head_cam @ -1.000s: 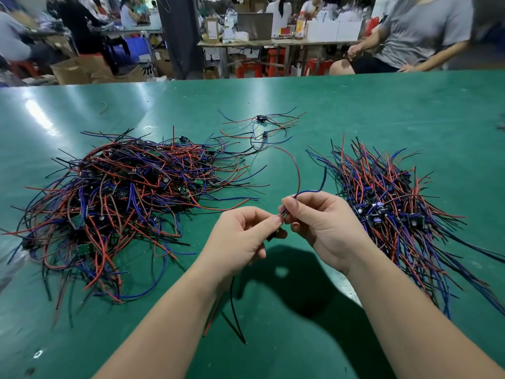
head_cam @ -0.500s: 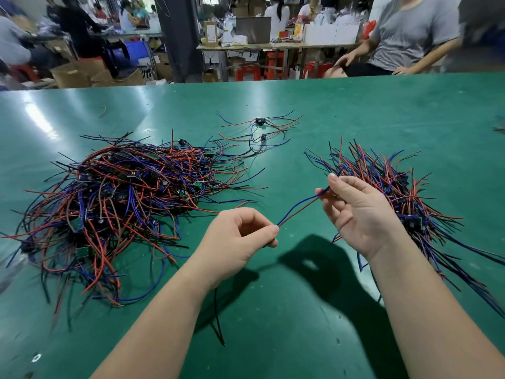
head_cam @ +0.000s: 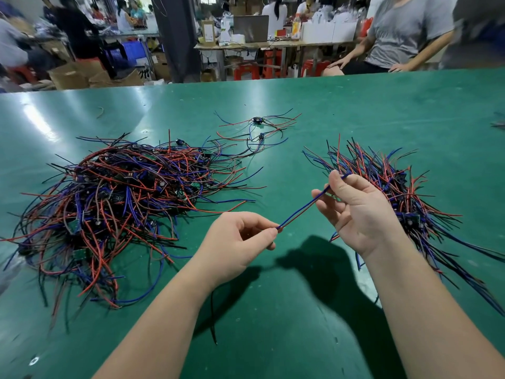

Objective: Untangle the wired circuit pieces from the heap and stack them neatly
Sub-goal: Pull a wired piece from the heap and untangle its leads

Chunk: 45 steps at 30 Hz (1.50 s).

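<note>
Over the workshop's green table point(head_cam: 355, 119), left hand point(head_cam: 237, 242) and right hand point(head_cam: 355, 212) pinch one blue-red wire pair point(head_cam: 303, 209).

Beyond the far edge of the green counter point(head_cam: 382, 110), a person in a grey shirt point(head_cam: 404, 31) sits toward its right corner, cardboard boxes point(head_cam: 73, 75) toward the left, red stools point(head_cam: 246, 71) between.
</note>
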Available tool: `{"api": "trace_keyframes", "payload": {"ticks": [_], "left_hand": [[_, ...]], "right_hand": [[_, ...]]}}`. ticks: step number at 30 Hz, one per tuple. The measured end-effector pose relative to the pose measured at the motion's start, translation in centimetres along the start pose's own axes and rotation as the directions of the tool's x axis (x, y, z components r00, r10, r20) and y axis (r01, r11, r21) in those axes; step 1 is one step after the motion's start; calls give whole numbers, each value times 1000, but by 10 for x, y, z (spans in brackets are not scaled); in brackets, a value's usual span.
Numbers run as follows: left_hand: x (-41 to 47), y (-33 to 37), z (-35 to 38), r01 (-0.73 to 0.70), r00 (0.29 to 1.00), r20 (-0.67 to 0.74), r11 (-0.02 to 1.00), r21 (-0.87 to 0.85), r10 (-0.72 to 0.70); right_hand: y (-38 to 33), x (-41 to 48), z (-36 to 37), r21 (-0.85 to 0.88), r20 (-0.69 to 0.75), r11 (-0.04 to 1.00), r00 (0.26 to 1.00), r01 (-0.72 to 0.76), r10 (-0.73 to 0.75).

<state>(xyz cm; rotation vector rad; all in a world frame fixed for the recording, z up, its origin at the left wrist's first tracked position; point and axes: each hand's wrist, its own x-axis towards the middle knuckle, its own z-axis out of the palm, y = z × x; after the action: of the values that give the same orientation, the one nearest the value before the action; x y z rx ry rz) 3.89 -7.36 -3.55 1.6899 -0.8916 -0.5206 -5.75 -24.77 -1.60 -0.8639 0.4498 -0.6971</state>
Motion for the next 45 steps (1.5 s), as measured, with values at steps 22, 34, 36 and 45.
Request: {"api": "trace_keyframes", "payload": {"ticks": [22, 34, 36, 45], "left_hand": [[-1, -3, -11, -122, 992, -2, 940, 320, 129], [1, 19, -13, 160, 980, 9, 760, -630, -199], [1, 20, -11, 168, 974, -3, 728, -665, -228], [6, 11, 1, 262, 885, -80, 632, -729, -459]], "right_hand": [[12, 0, 6, -137, -110, 985, 990, -108, 93], [35, -13, 11, -587, 239, 808, 964, 49, 115], [41, -18, 18, -586, 388, 793, 917, 165, 96], [60, -28, 30, -576, 575, 476, 743, 664, -341]]}}
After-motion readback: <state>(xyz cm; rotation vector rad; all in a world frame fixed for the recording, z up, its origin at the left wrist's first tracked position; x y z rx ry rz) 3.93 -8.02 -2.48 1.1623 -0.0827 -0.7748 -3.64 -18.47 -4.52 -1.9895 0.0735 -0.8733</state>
